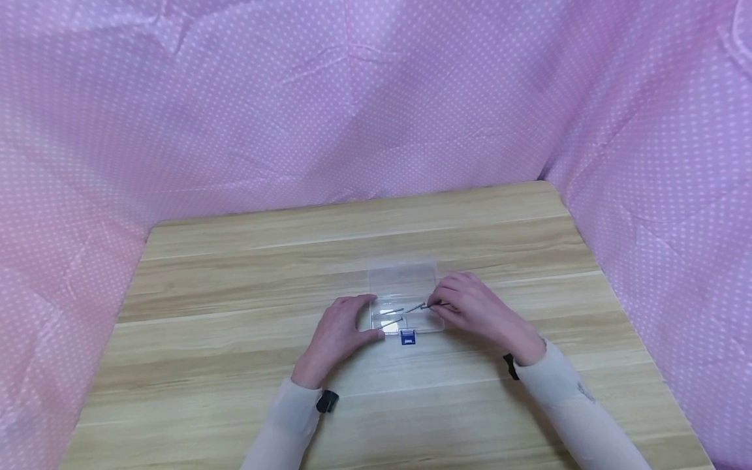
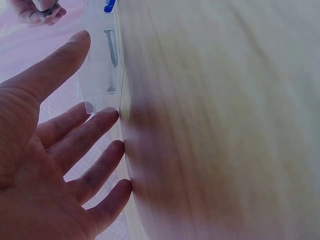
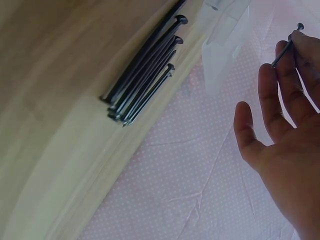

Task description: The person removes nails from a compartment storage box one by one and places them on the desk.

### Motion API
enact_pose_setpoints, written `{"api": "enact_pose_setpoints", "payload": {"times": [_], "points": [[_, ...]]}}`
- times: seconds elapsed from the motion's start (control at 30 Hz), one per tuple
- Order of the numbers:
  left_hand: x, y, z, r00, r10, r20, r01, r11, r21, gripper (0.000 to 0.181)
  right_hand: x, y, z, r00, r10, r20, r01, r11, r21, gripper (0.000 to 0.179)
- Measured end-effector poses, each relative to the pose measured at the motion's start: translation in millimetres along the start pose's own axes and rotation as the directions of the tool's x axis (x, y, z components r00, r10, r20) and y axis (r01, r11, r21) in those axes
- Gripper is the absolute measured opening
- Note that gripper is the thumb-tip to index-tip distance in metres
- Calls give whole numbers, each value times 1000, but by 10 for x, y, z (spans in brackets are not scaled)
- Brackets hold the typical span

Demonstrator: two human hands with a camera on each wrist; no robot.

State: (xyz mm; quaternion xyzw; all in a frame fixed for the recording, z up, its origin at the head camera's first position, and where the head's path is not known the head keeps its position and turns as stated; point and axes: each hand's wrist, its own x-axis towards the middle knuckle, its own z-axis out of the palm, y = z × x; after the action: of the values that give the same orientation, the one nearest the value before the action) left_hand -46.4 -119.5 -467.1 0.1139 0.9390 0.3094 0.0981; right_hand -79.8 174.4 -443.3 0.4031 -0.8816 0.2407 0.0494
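Observation:
A small clear plastic box [image 1: 383, 318] with a blue latch [image 1: 408, 337] stands with its lid [image 1: 405, 277] raised at the back. Several nails lie in it, one nail [image 2: 112, 50] showing through the wall in the left wrist view. My left hand [image 1: 336, 334] rests at the box's left side, fingers spread, thumb by the front corner and forefinger by the back one. Over the right end, my right hand [image 1: 470, 308] pinches a nail [image 3: 281, 55] between thumb and fingertips. More nails [image 3: 147, 61] lie bunched on the table, hidden by the right hand in the head view.
The wood-grain table [image 1: 247, 294] reaches out on all sides of the box. Pink dotted cloth [image 1: 329, 117] hangs behind it and along both sides. Black wrist straps [image 1: 327, 401] show at both cuffs.

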Motion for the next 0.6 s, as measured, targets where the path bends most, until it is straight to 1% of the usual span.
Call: {"api": "enact_pose_setpoints", "payload": {"times": [0.2, 0.6], "points": [[-6, 3, -1, 1000, 3, -3, -4, 1000, -5, 73, -75, 15, -17, 1000, 15, -11, -16, 1000, -11, 13], [-10, 23, -8, 1000, -6, -3, 6, 1000, -9, 72, -210, 48, -46, 998, -1, -56, -1, 999, -38, 16]]}}
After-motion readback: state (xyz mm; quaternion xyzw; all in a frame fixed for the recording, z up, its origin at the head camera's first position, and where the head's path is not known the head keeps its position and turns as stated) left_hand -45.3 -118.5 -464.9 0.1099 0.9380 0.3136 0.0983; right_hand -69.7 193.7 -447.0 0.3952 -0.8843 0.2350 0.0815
